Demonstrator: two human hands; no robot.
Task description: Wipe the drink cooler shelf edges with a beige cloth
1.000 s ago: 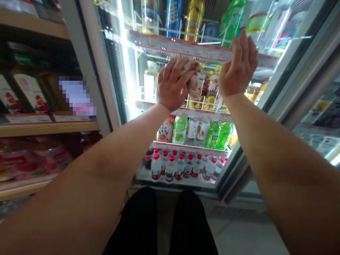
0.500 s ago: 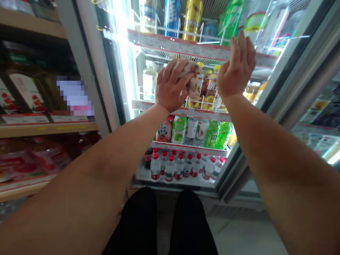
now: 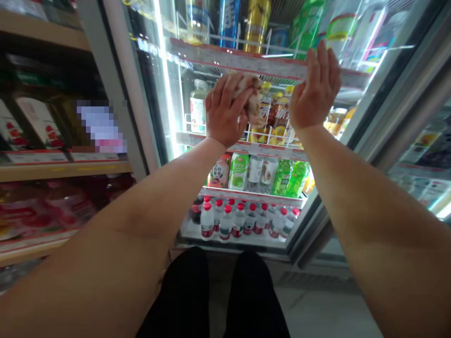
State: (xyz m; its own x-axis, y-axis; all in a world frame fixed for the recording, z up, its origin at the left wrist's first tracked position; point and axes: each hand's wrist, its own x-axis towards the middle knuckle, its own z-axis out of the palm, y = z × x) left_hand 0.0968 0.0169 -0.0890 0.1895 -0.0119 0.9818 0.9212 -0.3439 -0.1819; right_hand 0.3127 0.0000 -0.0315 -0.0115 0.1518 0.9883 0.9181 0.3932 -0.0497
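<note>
My left hand (image 3: 225, 110) is closed on a crumpled, light-coloured cloth with brown patches (image 3: 254, 105), which seems pressed against the glass door (image 3: 150, 70) of a lit drinks fridge. To the right, my right hand (image 3: 315, 91) has its fingers stretched upward and its palm toward the glass; whether it touches is hard to tell. Behind the hands, the middle shelf carries yellow-capped brown drink bottles (image 3: 281, 110) and a white-capped bottle (image 3: 198, 105). Cans, such as a gold one (image 3: 256, 26), and a green bottle (image 3: 310, 23) stand on the shelf above.
Lower down are green drink bottles (image 3: 283, 177) and small red-capped bottles (image 3: 225, 224). A metal door frame (image 3: 366, 117) runs along the right. At left, a wooden shelf (image 3: 63, 171) holds more bottles and a pixelated pale patch. My dark-clothed legs (image 3: 248, 295) show below.
My left hand and the cloth have shifted very slightly up and to the left. My right hand stays almost in place, and the view has moved a little.
</note>
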